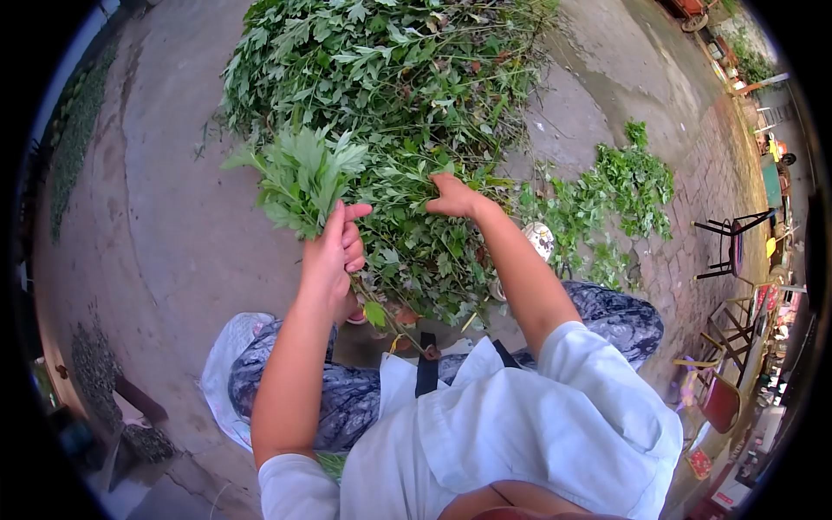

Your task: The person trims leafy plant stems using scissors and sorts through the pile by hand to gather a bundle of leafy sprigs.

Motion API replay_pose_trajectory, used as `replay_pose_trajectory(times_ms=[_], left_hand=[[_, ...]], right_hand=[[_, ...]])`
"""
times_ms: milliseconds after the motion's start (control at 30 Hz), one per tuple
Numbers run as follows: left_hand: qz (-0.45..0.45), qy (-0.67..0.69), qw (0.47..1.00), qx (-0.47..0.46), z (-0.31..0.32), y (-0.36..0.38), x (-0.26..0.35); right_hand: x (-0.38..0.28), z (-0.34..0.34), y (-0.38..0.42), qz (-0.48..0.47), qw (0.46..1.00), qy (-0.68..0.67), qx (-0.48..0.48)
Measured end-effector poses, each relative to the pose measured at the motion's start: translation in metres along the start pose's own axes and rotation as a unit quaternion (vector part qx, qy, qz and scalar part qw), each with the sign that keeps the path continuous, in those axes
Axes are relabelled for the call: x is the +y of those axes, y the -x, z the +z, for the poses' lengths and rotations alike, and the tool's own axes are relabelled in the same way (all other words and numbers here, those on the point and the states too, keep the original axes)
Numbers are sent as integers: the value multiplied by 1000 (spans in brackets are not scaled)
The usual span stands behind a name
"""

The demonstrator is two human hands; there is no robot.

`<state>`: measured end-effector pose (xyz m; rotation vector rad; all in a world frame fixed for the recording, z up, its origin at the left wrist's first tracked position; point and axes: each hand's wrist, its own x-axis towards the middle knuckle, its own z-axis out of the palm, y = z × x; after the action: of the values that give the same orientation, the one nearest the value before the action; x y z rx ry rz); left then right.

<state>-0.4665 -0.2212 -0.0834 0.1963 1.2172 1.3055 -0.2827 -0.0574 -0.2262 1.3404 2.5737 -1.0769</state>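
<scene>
My left hand (332, 247) is closed round the stems of a bunch of leafy green stems (308, 178), its index finger sticking out to the right. The leaves fan out above the fist, and thin stem ends trail below it toward my lap. My right hand (452, 196) reaches into the near side of a large heap of cut leafy stems (390, 78). Its thumb and index finger are apart among the leaves; the other fingers are mostly hidden.
Smaller leafy piles (637, 186) lie on the ground to the right, beside a white patterned shoe (539, 240). A black-framed chair (735, 243) and folding stools (732, 334) stand further right. More greenery (82, 139) lies along the far left. Concrete ground (173, 217) surrounds the heap.
</scene>
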Motion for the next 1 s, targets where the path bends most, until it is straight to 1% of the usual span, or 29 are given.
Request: replay_pose_trajectory(times_ms=[33,100,133,233,267,300,333,367,433,467,500,567,600,700,800,833,900,933,967,1000], left_hand=[[-2,2,1000,1,-2,-1,-1],[-7,-12,1000,-10,-5,-2,-3],[-7,-10,1000,-11,-5,-2,-4],[-10,-9,1000,-4,-5,0,-2],[-11,-6,1000,-6,-4,0,-2],[-11,-2,1000,-8,-4,1,-1],[-10,-1,1000,-6,-4,1,0],[-13,1,1000,-7,-3,2,0],[-17,5,1000,-8,0,3,0],[-23,4,1000,-10,1,3,1],[-28,2,1000,-12,3,3,1],[-27,1,1000,-16,5,2,1],[-27,-1,999,-19,6,3,1],[-28,-1,999,-29,5,-1,-2],[-34,-9,999,-25,5,-1,-1],[-36,-10,999,-24,6,-1,-2],[-36,-14,999,-26,6,-1,-3],[-35,-20,999,-26,6,-1,-3],[-33,-20,999,-29,7,-2,-4],[-37,-27,998,-44,6,-3,-5]], right_hand=[[3,3,1,1,1000,1,-3],[7,6,6,27,997,71,19],[11,11,6,4,996,80,49],[12,9,11,-24,992,109,60],[13,2,11,-60,990,104,69],[5,-11,13,-63,990,104,69],[-4,-28,15,-10,996,15,82],[-7,-40,15,44,992,-74,93],[1,-58,7,32,983,-91,157],[2,-66,1,69,981,-91,159],[7,-68,-7,68,981,-89,159],[21,-57,-26,70,990,-4,119],[22,-50,-33,90,990,20,110],[28,-26,-43,130,988,68,57],[29,-23,-38,118,988,96,32],[28,-27,-36,119,988,96,32],[27,-41,-32,101,993,69,-5],[26,-45,-28,76,992,81,53],[25,-52,-26,76,992,82,56],[5,-73,-16,59,998,-6,17]])
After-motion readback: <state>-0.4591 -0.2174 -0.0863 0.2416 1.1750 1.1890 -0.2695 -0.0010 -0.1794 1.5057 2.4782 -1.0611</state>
